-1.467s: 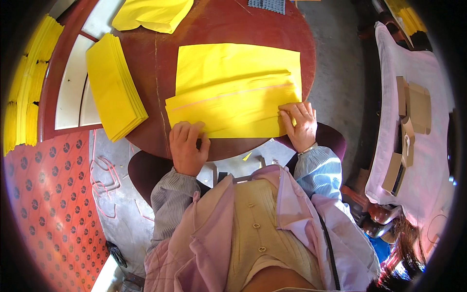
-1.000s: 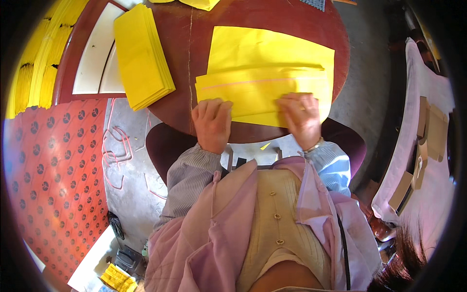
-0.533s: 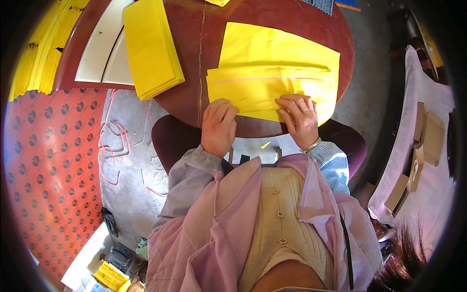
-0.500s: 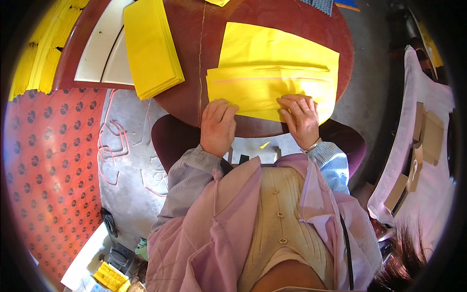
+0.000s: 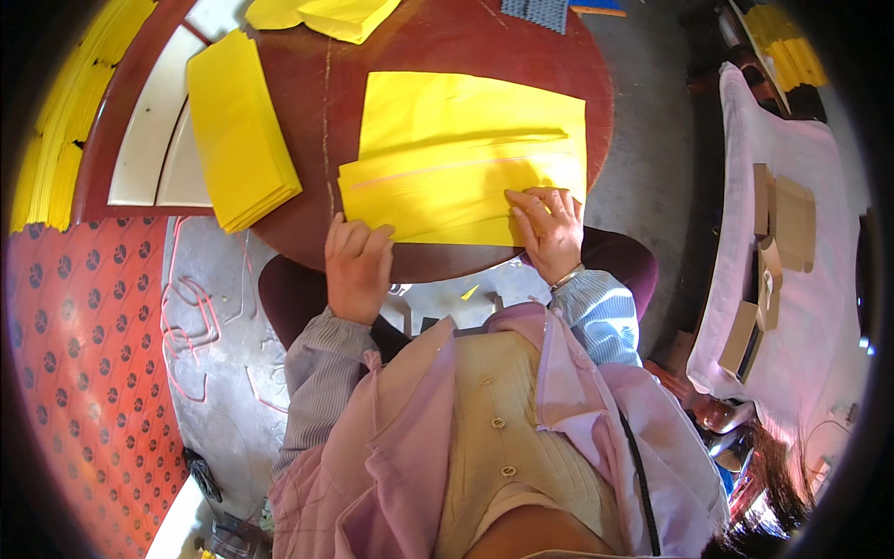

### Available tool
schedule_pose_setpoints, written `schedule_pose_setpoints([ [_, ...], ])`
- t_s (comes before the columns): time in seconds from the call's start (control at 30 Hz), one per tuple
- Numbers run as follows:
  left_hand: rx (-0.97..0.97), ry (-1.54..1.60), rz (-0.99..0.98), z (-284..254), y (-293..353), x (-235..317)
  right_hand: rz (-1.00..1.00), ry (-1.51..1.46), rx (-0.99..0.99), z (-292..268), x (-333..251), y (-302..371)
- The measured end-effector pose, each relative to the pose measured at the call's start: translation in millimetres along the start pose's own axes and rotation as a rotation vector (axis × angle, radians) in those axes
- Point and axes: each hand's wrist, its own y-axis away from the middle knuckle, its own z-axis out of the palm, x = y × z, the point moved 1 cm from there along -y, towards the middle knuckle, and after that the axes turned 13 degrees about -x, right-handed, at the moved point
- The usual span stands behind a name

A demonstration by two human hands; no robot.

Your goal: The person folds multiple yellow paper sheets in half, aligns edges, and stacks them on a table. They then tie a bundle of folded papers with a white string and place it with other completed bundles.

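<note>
Your view has swung since half a second ago: the surface [image 5: 466, 42], the yellow cloth [image 5: 466, 154] and both your hands sit further left in it, and more of the loose yellow piece [image 5: 340, 17] at the far edge shows. Your hands are at the cloth's near edge, as they were then.

The cloth lies flat on the red-brown surface, directly in front of you. Its long axis runs left to right across your body, the right end angled slightly away from you. Nearest you is a long strip [image 5: 447, 200], layered over the wider part that reaches away from you; a pink line [image 5: 466, 170] follows the strip's length near its far side, rising gently to the right.

Your left hand [image 5: 356, 270] is at the near left corner, fingers bent, the tips touching the cloth. Your right hand [image 5: 554, 235] is on the near edge toward the right end, fingers bent and pointing left and away, tips on the strip. You cannot tell whether either hand's fingers pinch the layers or only press them.

To the left, a neat yellow stack [image 5: 244, 135] lies apart from the cloth, its long axis pointing away and leftward.
</note>
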Motion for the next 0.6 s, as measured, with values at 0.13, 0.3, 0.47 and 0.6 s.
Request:
schedule_pose_setpoints([
  [0.13,-0.014,0.008,0.001,-7.1,-3.1,2.1,0.065,0.018,0.021,-7.5,11.9,4.5],
  [0.3,-0.057,-0.018,-0.013,-15.4,-11.2,7.4,0.105,0.008,-0.007,-11.1,22.2,7.1],
  [0.47,-0.102,0.011,-0.027,-23.9,-11.2,6.7,0.137,0.024,0.046,-13.9,32.1,8.3],
  [0.6,-0.044,0.021,-0.063,-22.3,-19.2,14.6,0.143,0.034,0.040,-15.7,39.2,10.1],
])
